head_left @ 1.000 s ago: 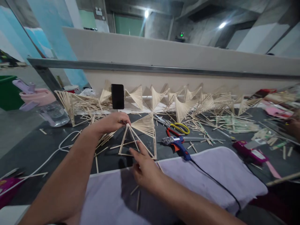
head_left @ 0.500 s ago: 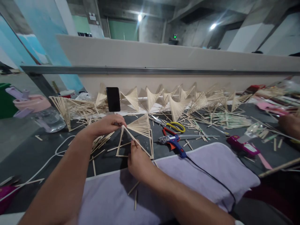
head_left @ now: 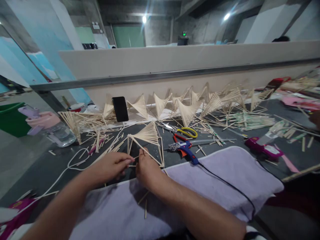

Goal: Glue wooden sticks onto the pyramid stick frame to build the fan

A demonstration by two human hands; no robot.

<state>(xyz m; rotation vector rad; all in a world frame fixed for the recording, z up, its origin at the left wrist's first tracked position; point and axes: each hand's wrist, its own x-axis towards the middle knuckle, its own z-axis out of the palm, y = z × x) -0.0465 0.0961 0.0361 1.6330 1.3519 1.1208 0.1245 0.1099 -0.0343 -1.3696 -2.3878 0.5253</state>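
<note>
In front of me stands a model of thin wooden sticks [head_left: 147, 135], with a fan of sticks at its top and a straight-edged frame below. My right hand [head_left: 150, 170] is closed at the model's front, fingertips pinching the slanting front stick. Just left of it, my left hand [head_left: 112, 166] is closed, thumb and forefinger together on what looks like the end of a thin wooden stick [head_left: 136, 157]. The hands nearly meet, and the right fingers partly hide that stick. A blue hot glue gun [head_left: 186, 150] and yellow-and-red-handled scissors [head_left: 185, 132] lie to the right.
Several finished fan-shaped stick models [head_left: 188, 111] line the back, beside a leaning phone [head_left: 120, 109]. A water bottle [head_left: 56, 131] stands left, near a white cable [head_left: 68, 165]. A lilac towel [head_left: 220, 170] covers the front edge. Another person's hand [head_left: 315, 118] shows at far right.
My left hand has let go of the model's upper left corner and moved down and left, to a loose stick. My right hand stays at the front stick. The view has shifted slightly.
</note>
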